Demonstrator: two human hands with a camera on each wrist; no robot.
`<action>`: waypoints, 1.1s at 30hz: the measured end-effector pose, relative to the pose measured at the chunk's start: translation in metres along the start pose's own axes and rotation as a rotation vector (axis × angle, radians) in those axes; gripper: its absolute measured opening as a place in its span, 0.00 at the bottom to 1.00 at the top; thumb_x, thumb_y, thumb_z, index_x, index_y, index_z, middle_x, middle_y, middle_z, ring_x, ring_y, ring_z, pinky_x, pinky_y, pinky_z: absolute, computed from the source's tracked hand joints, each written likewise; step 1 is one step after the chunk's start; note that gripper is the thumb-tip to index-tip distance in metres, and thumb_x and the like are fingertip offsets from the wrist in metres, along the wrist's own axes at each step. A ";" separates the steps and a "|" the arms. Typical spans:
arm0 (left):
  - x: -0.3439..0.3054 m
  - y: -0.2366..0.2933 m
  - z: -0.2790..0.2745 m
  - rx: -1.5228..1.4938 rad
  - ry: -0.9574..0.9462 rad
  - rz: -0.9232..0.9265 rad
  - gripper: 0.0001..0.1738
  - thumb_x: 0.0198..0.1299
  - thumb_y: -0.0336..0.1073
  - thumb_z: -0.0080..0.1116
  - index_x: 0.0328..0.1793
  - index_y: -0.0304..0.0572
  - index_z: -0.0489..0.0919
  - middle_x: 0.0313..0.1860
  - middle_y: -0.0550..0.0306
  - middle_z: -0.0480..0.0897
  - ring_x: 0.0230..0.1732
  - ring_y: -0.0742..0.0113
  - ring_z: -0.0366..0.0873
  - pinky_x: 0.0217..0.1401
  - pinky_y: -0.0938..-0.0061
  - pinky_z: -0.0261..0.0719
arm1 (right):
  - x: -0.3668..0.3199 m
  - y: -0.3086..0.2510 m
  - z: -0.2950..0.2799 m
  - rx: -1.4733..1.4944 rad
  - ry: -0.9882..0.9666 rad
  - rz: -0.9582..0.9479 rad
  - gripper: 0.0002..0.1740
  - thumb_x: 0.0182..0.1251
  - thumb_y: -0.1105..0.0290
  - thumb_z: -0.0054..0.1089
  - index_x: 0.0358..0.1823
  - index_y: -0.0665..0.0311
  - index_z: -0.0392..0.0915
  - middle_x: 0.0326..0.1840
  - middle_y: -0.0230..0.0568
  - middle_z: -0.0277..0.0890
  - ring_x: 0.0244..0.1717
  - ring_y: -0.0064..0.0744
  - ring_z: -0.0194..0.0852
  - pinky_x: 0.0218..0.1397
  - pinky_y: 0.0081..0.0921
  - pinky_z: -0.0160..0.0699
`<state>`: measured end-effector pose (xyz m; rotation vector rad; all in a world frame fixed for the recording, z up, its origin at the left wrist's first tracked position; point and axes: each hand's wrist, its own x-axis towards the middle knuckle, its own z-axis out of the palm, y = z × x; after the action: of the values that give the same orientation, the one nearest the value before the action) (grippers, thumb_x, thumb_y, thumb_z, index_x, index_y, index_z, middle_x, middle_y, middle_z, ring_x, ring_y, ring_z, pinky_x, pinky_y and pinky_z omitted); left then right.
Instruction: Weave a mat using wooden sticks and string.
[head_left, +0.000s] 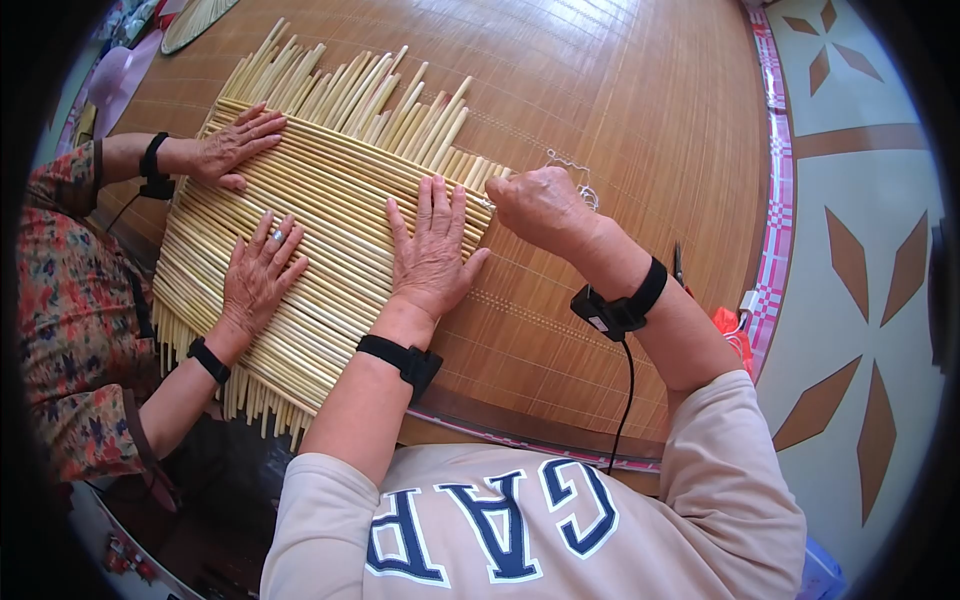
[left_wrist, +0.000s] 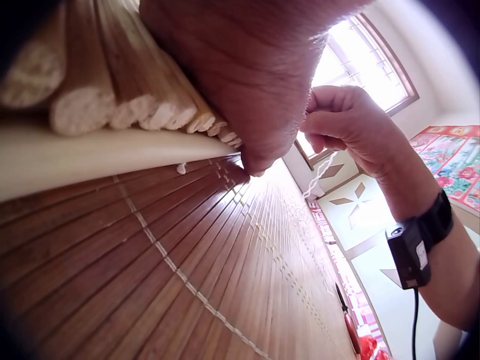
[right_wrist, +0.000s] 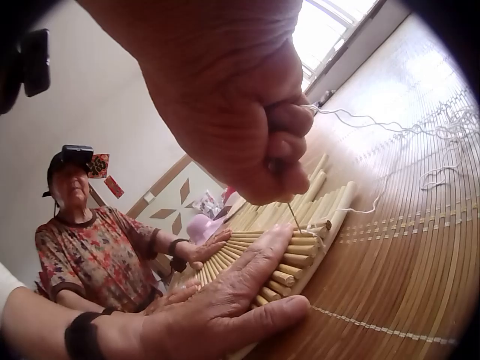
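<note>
A mat of pale round sticks (head_left: pixel 270 200), laid side by side, spreads over the table. My left hand (head_left: pixel 430 240) rests flat on its right part, fingers spread; in the right wrist view its fingertips lie close to the stick ends. Just beyond the mat's right corner, my right hand (head_left: pixel 545 205) has its fingers curled and grips white string (right_wrist: pixel 352 116). A thin taut line (right_wrist: pixel 295 216) runs from that fist down to the corner sticks. Another person's two hands, one (head_left: pixel 235 148) near the far edge and one (head_left: pixel 262 275) nearer, press flat on the mat's left half.
Loose string (head_left: pixel 588 195) lies in a tangle on the bamboo-slat table cover (head_left: pixel 620 110). A red-handled pointed tool (left_wrist: pixel 346 322) lies near the pink checked border (head_left: pixel 778 200). At the far left stands a pink hat (head_left: pixel 125 75). Sticks of uneven length jut from the mat's far side.
</note>
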<state>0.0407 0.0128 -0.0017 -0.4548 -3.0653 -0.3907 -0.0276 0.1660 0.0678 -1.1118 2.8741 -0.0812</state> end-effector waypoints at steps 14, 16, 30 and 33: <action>-0.001 0.000 -0.002 -0.019 -0.004 -0.010 0.50 0.52 0.58 0.55 0.73 0.41 0.48 0.75 0.45 0.43 0.76 0.55 0.34 0.71 0.41 0.26 | 0.012 0.002 -0.008 -0.026 -0.111 -0.095 0.02 0.52 0.73 0.52 0.25 0.63 0.73 0.21 0.45 0.76 0.27 0.42 0.79 0.28 0.35 0.76; -0.001 -0.001 -0.002 -0.028 0.011 0.002 0.49 0.52 0.58 0.55 0.73 0.40 0.48 0.74 0.45 0.45 0.76 0.55 0.34 0.71 0.41 0.27 | 0.015 0.002 -0.012 -0.047 -0.127 -0.118 0.03 0.52 0.73 0.53 0.25 0.63 0.73 0.21 0.45 0.76 0.27 0.43 0.79 0.28 0.35 0.76; 0.000 -0.001 0.000 -0.042 0.004 -0.002 0.49 0.52 0.58 0.55 0.73 0.40 0.48 0.74 0.45 0.45 0.76 0.55 0.34 0.70 0.40 0.28 | 0.014 0.000 -0.010 -0.058 -0.099 -0.129 0.03 0.53 0.75 0.52 0.27 0.64 0.74 0.21 0.45 0.76 0.25 0.41 0.80 0.26 0.33 0.77; 0.000 -0.001 -0.001 -0.040 0.002 -0.004 0.49 0.52 0.58 0.55 0.73 0.40 0.48 0.74 0.45 0.45 0.76 0.55 0.34 0.70 0.40 0.28 | 0.015 -0.004 -0.012 -0.061 -0.132 -0.117 0.03 0.53 0.75 0.52 0.27 0.65 0.75 0.21 0.46 0.76 0.26 0.41 0.80 0.26 0.33 0.77</action>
<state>0.0407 0.0120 -0.0011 -0.4496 -3.0615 -0.4536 -0.0369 0.1538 0.0796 -1.2461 2.7117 0.0726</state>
